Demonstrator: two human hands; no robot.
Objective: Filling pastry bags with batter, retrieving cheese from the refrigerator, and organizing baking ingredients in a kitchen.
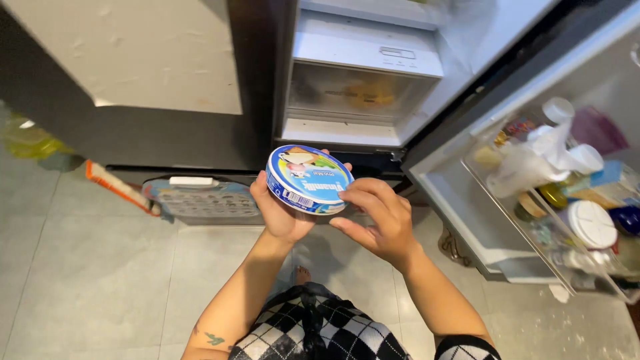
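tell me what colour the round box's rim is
Blue, with a white side band, on the round box; head view.

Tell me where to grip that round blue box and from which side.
Grip the round blue box by its low side wall, from underneath, as the left hand cups it. It is flat, wide and tilted, so opposite rim points probably hold best. The right hand touches its near edge.
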